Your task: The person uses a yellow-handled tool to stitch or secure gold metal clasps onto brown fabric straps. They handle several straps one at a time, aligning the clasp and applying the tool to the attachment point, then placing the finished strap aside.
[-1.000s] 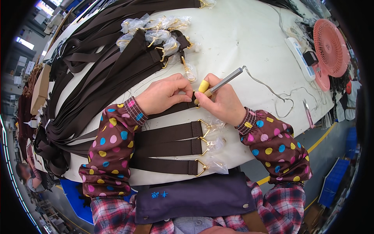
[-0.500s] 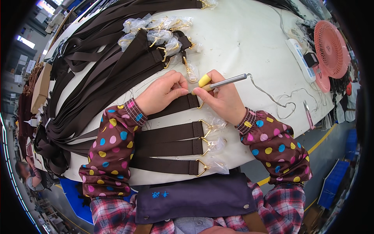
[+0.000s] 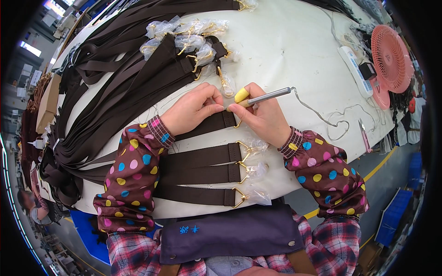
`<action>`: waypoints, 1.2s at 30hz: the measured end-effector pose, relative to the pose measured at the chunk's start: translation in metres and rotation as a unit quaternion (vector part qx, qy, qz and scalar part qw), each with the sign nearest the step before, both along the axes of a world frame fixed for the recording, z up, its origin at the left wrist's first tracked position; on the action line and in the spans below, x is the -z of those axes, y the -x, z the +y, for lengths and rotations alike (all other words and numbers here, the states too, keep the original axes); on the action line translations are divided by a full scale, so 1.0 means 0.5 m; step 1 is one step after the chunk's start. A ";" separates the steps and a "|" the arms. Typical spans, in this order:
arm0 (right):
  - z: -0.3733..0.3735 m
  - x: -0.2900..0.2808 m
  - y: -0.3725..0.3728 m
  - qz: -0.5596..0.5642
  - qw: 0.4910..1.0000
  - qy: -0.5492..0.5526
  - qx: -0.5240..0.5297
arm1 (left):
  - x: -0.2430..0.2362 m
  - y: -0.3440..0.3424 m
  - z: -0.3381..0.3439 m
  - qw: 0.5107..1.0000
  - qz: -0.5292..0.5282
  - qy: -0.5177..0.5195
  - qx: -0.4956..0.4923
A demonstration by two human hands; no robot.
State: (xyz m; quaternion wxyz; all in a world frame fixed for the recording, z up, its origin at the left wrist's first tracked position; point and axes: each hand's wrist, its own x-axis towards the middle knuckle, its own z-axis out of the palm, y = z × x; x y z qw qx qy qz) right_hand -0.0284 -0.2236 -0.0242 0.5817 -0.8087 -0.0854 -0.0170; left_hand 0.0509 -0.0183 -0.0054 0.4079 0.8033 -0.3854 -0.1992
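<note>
My right hand (image 3: pixel 263 112) is closed around a corded pen-shaped tool (image 3: pixel 271 95) with a wooden grip and a metal rear end. A yellow wrap (image 3: pixel 241 94) covers one of its fingertips. The fingers of my left hand (image 3: pixel 195 109) are pinched beside the tool's tip; whatever they hold is too small or hidden to make out. Both hands meet over the stitched end of a dark brown webbing strap (image 3: pixel 207 125), whose gold metal ring (image 3: pixel 237 123) shows just below my right thumb.
Nearer me lie several similar straps (image 3: pixel 198 195) with gold hooks in clear plastic wraps (image 3: pixel 258 195). A bundle of straps (image 3: pixel 124 92) with wrapped hooks fills the left. At the right are a power strip (image 3: pixel 355 69), a pink fan (image 3: pixel 391 57) and pink-handled snips (image 3: pixel 364 136).
Almost nothing differs. Both hands keep their place over the strap end, and the tool has tilted very slightly at most.
</note>
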 end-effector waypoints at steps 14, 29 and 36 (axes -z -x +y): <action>-0.041 -0.014 0.002 -0.264 0.942 0.205 0.035 | -0.013 0.083 0.012 0.953 -0.277 -0.114 -0.032; -0.037 -0.065 0.061 -0.117 0.986 0.092 -0.074 | -0.061 0.170 0.048 0.995 -0.042 -0.089 0.025; -0.045 -0.040 0.064 -0.067 0.991 0.056 -0.097 | -0.071 0.132 0.177 0.978 -0.164 -0.098 -0.085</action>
